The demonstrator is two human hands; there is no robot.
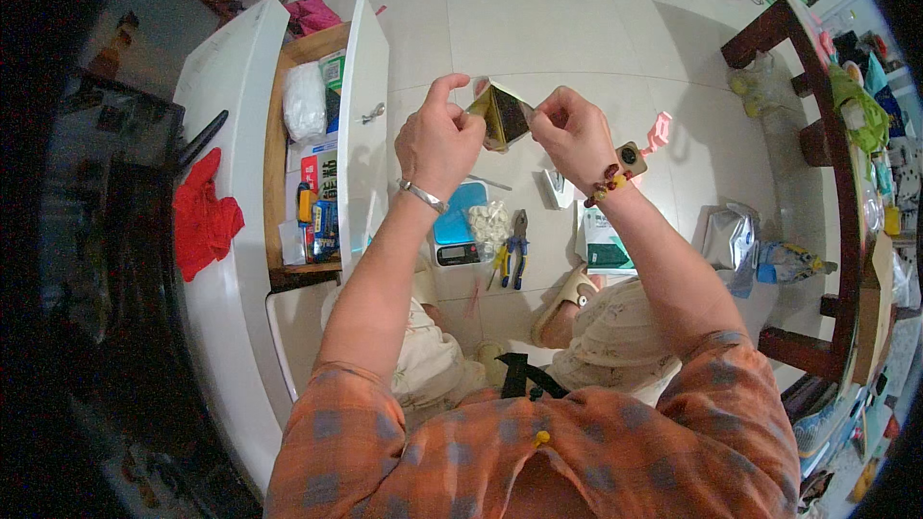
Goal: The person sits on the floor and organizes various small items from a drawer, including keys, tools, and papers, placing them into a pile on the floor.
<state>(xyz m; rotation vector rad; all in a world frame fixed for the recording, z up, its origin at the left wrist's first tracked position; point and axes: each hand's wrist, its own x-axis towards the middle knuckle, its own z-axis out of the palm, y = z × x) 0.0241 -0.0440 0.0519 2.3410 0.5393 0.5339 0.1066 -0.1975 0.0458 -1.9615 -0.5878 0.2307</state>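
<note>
My left hand [441,131] and my right hand [570,122] pinch opposite sides of a small foil-lined pouch [505,115] above the floor. The pouch's mouth is spread apart and its inside looks dark. Below my left hand, a digital scale with a blue top [461,220] lies on the tiles. A clear bag of small whitish pieces [490,220] rests by its right edge. Combination pliers with blue and yellow handles [516,249] lie beside a thin yellow-handled tool [495,268]. A white stapler-like object [557,187] sits below my right hand, near a green and white packet [607,245].
At left, an open drawer [274,231] of a white cabinet holds packets and batteries; a red cloth [207,216] lies on top. At right are a silver foil bag [730,238], a plastic bottle [789,263] and a dark wooden table frame [815,122]. A pink object [657,133] is near my right wrist.
</note>
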